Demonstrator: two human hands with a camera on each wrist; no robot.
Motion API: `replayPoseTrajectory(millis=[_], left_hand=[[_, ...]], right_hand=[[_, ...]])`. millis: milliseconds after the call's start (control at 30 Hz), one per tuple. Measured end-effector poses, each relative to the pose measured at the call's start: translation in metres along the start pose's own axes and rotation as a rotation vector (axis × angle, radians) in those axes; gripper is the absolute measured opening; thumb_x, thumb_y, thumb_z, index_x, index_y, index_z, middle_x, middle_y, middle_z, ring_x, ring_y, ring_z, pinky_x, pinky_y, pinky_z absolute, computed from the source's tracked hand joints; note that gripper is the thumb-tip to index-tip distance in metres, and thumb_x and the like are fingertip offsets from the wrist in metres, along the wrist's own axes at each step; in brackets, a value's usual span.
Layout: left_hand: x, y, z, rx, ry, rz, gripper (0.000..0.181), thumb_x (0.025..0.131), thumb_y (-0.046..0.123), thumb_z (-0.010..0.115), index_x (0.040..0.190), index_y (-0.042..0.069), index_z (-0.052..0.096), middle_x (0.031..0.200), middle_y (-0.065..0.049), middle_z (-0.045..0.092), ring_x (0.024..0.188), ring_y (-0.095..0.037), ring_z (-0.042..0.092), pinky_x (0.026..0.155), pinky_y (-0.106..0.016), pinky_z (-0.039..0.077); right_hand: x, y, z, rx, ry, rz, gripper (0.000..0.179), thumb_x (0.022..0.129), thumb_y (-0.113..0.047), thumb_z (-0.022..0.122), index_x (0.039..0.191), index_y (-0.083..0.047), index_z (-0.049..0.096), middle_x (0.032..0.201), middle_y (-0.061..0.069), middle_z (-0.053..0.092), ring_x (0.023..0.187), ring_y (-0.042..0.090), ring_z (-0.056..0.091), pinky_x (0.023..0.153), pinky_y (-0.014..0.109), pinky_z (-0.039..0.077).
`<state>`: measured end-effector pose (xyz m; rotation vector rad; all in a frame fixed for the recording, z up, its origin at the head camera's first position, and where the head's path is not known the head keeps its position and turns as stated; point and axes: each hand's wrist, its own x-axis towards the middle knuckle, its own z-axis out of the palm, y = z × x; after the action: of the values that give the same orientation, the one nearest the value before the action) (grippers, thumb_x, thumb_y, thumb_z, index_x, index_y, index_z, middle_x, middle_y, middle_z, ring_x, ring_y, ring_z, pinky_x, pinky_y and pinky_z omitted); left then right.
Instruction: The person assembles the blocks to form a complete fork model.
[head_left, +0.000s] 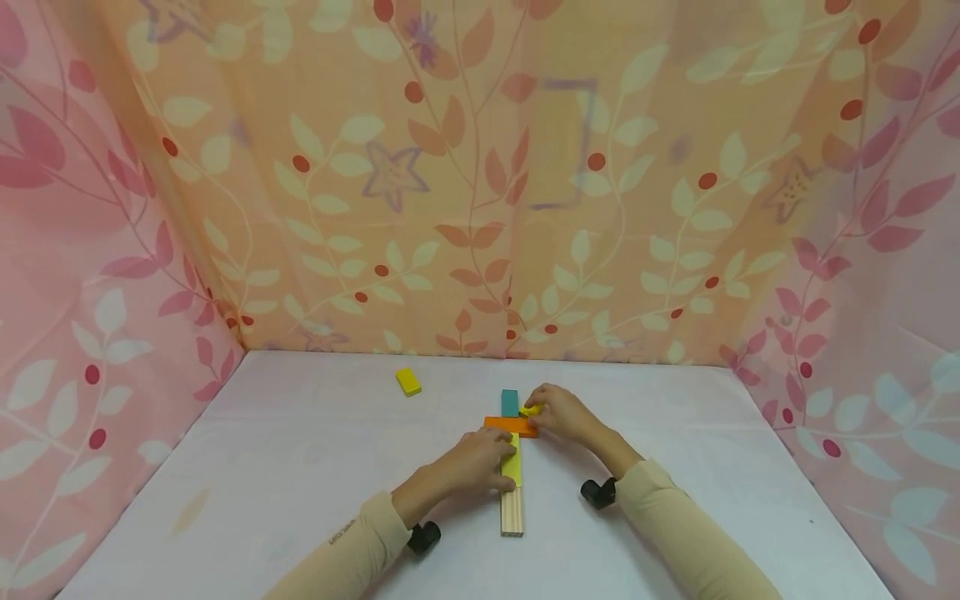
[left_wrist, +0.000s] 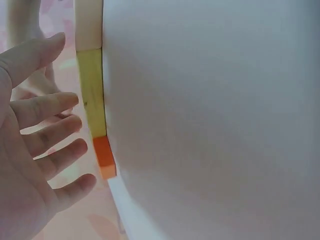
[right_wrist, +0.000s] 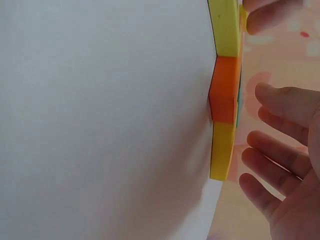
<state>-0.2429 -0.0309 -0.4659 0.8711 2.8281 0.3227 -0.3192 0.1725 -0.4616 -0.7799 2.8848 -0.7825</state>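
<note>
On the white table a row of blocks runs away from me: a plain wooden block [head_left: 512, 514], a light yellow block [head_left: 513, 471], an orange block [head_left: 510, 427] lying crosswise, and a teal block [head_left: 510, 402] behind it. A darker yellow block [right_wrist: 223, 152] sits beside the teal one, partly hidden by my right hand in the head view. My left hand [head_left: 474, 462] hovers alongside the light yellow block, fingers spread and slightly bent. Close to the darker yellow block is my right hand [head_left: 567, 415], its fingers loosely extended with nothing gripped in the right wrist view.
Another yellow block [head_left: 408, 382] lies apart, toward the back left of the table. Patterned cloth [head_left: 465, 275] hangs along the back edge and both sides. Black wrist cameras [head_left: 425, 537] hang beneath the cuffs, low over the tabletop.
</note>
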Motion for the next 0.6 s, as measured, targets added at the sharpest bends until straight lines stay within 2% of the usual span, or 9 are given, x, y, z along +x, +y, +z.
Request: replayPoseTrajectory(millis=[200, 367, 600], left_hand=[[-0.001, -0.017, -0.007, -0.095, 0.029, -0.047, 0.051, 0.083, 0.046, 0.074, 0.124, 0.016, 0.067, 0.138, -0.003, 0.057, 0.131, -0.024, 0.048, 0.110, -0.047, 0.040], [-0.003, -0.036, -0.019, -0.165, 0.061, -0.100, 0.052, 0.085, 0.041, 0.074, 0.128, 0.013, 0.064, 0.143, -0.008, 0.052, 0.133, -0.029, 0.046, 0.111, -0.051, 0.037], [-0.003, -0.066, -0.033, -0.175, 0.126, -0.161, 0.053, 0.086, 0.034, 0.074, 0.130, 0.008, 0.061, 0.144, -0.012, 0.051, 0.135, -0.032, 0.045, 0.112, -0.054, 0.036]], right_hand=[[-0.014, -0.005, 0.001, -0.006, 0.004, -0.114, 0.020, 0.087, -0.014, 0.072, 0.105, -0.006, 0.073, 0.109, 0.008, 0.067, 0.104, 0.027, 0.061, 0.096, 0.048, 0.050], [-0.023, -0.014, 0.001, 0.008, -0.030, -0.095, 0.028, 0.087, -0.023, 0.073, 0.111, -0.007, 0.071, 0.117, 0.008, 0.065, 0.108, 0.026, 0.060, 0.099, 0.048, 0.050], [-0.034, -0.021, 0.007, 0.040, -0.081, -0.070, 0.037, 0.088, -0.031, 0.072, 0.119, -0.011, 0.068, 0.128, 0.008, 0.061, 0.118, 0.027, 0.057, 0.102, 0.048, 0.048]])
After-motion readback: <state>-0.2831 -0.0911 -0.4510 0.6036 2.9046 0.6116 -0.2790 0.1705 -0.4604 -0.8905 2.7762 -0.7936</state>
